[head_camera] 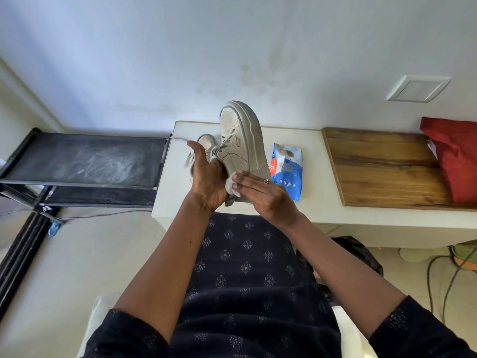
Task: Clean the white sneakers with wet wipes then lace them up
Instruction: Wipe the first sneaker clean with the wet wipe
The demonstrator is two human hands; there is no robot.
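Beneath flat right hand (265,197): wipe (230,186), sneaker (240,140).

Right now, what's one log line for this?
step: wiping | left hand: holds sneaker | right hand: presses wipe on sneaker | pack: on table

We wear a dark navy garment (247,267) printed with small pale diamond motifs. Its sleeves (129,332) end near our elbows, and a ring (266,181) circles a finger of our right hand (268,200).

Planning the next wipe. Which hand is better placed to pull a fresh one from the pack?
Right: the wet wipes pack lies beside the right hand, while the left hand grips the raised sneaker.
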